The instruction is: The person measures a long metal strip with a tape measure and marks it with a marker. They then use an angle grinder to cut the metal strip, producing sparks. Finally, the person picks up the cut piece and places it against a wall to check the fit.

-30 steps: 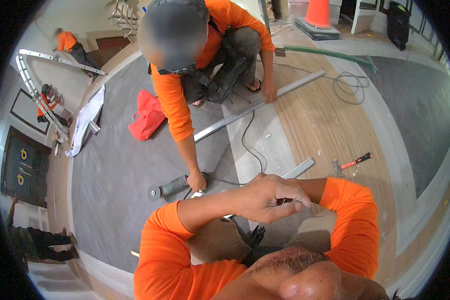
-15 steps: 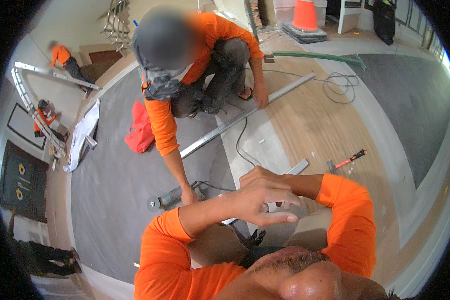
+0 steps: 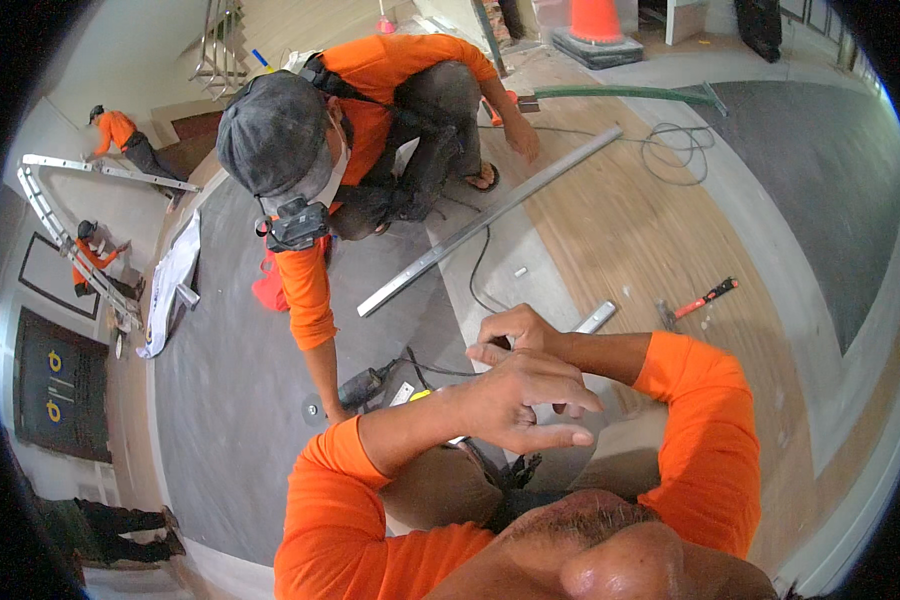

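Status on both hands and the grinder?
Left hand and right hand together, chest-high; hold unclear. Co-worker's hand by grinder on floor. Short rail beyond hands.

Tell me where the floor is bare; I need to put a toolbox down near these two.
Bare: the wood strip between the long metal bar and the red-handled tool, and the grey floor left of the grinder. Crowded: around the grinder, its cord, the co-worker's hand and both raised hands.

A co-worker in orange [image 3: 370, 130] is crouching beyond the hands, gripping a grinder [image 3: 362, 388] on the grey floor [image 3: 230, 420]. A long metal rail [image 3: 490, 222] is lying further off, red-handled pliers [image 3: 705, 297] to the right, an orange cone [image 3: 595, 22] far beyond.
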`<state>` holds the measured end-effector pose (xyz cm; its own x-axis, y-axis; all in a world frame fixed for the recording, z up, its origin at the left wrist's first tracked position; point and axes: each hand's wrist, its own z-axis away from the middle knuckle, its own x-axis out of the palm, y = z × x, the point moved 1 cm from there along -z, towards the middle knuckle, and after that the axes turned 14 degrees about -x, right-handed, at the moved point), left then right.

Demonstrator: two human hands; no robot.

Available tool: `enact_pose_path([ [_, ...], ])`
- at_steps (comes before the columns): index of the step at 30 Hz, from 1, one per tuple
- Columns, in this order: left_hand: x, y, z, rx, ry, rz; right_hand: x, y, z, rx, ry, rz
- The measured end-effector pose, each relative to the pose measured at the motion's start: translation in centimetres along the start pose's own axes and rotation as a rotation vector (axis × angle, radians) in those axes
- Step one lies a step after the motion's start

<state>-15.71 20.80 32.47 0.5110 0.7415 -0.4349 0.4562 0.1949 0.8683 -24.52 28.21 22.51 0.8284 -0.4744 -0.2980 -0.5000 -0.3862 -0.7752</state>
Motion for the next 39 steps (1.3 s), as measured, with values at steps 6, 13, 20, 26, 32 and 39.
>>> enact_pose_path([
  [6, -0.5, 0.3, -0.2, 0.086, 0.097, -0.020, -0.5, 0.6, -0.7, 0.042, 0.310, -0.138],
  [13, -1.3, 0.6, 0.1, 0.201, 0.122, -0.025, -6.6, -2.0, -5.9, -0.059, 0.649, -0.212],
  [20, -0.3, -0.4, 0.1, 0.393, 0.190, -0.016, -15.1, -10.6, -13.1, -0.297, 0.762, -0.531],
  [26, 0.1, 0.4, -0.1, 0.415, 0.316, 0.035, -16.1, -15.4, -12.6, -0.670, 0.635, -0.370],
  [32, 1.3, -1.7, -0.8, 0.430, 0.289, -0.003, -16.0, -17.8, -9.4, -0.772, 0.477, -0.118],
  [39, 2.0, -2.5, -2.1, 0.209, 0.189, -0.120, -19.2, -20.2, -5.5, -0.814, 0.592, -0.170],
])
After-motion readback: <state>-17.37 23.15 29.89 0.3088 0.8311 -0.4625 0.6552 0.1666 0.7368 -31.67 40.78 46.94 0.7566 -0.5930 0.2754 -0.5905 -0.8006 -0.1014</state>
